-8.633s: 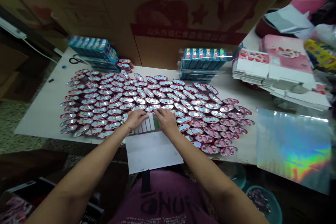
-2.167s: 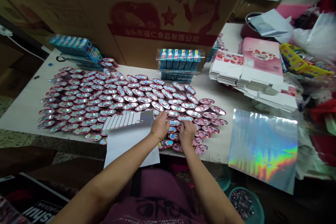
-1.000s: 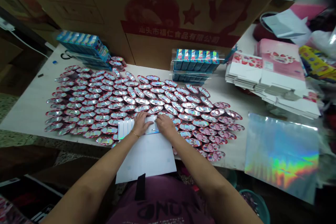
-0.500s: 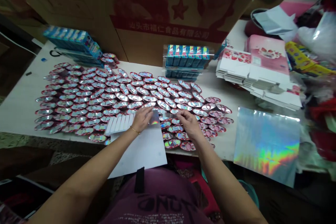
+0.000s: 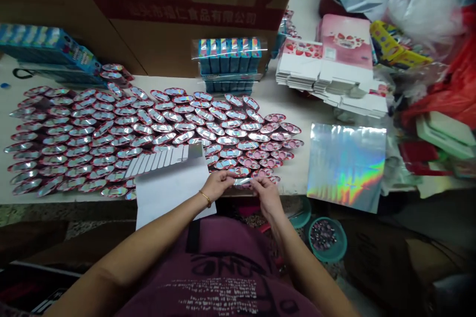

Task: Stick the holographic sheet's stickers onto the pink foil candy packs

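Note:
Many small pink oval pieces with shiny foil tops [image 5: 156, 124] lie in overlapping rows across the white table [image 5: 320, 109]. My left hand [image 5: 217, 183] and my right hand [image 5: 264, 190] meet at the table's front edge, both pinched on a narrow holographic sticker strip [image 5: 241, 182] stretched between them over the nearest pieces. Left of my left hand lies a white backing sheet [image 5: 167, 183] with a row of peeled slots along its top and a little foil left at its right corner.
A large holographic sheet [image 5: 345, 163] lies at the right. Blue packs [image 5: 228, 57] and a cardboard box [image 5: 178, 15] stand at the back, flat pink-and-white cartons [image 5: 330, 69] behind right. Teal bowls [image 5: 329, 237] sit below the table edge.
Both hands left the backing sheet and moved right and nearer to me, now holding a sticker strip between them at the table's front edge. My view swung right.

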The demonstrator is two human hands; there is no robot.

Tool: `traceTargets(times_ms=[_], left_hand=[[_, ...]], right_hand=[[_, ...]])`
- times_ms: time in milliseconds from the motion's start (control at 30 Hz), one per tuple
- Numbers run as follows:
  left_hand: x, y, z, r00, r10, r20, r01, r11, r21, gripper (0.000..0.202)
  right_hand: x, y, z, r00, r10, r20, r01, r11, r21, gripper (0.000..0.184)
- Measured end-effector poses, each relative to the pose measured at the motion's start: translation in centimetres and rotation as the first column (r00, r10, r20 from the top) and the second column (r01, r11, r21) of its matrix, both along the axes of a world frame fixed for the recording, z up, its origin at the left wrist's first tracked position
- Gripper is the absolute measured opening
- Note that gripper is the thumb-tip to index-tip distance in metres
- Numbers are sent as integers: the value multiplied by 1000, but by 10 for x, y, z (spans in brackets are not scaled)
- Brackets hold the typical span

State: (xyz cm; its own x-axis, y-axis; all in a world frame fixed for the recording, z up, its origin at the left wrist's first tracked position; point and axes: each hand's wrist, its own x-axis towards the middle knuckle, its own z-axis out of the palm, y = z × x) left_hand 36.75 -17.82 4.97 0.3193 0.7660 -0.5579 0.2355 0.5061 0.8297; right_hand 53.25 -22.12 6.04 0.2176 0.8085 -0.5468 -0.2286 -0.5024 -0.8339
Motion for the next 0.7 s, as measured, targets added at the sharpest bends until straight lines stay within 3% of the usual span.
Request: traceTargets(times_ms=[133, 267, 467, 600, 700], left_hand=[[19, -17, -11, 980, 20, -199, 8, 990, 139, 24], [32, -20, -16, 914, -29, -405, 122, 971, 206, 18], [39, -21, -18, 786, -90, -612, 317, 908, 274, 23], [43, -22, -16, 687, -149, -711, 457, 849, 264, 21], [44, -21, -12, 597, -196, -778, 550, 806, 219, 19]], right_hand=[[5, -25, -26, 933, -41, 359, 8, 996, 93, 22], [10, -32, -40, 745, -53, 664, -98, 977, 189, 19], [15, -29, -45, 566, 44, 823, -334, 925, 181, 19], [13, -28, -51, 443, 59, 894, -373, 920, 124, 20], [12, -27, -54, 411, 41, 911, -353, 928, 118, 18]])
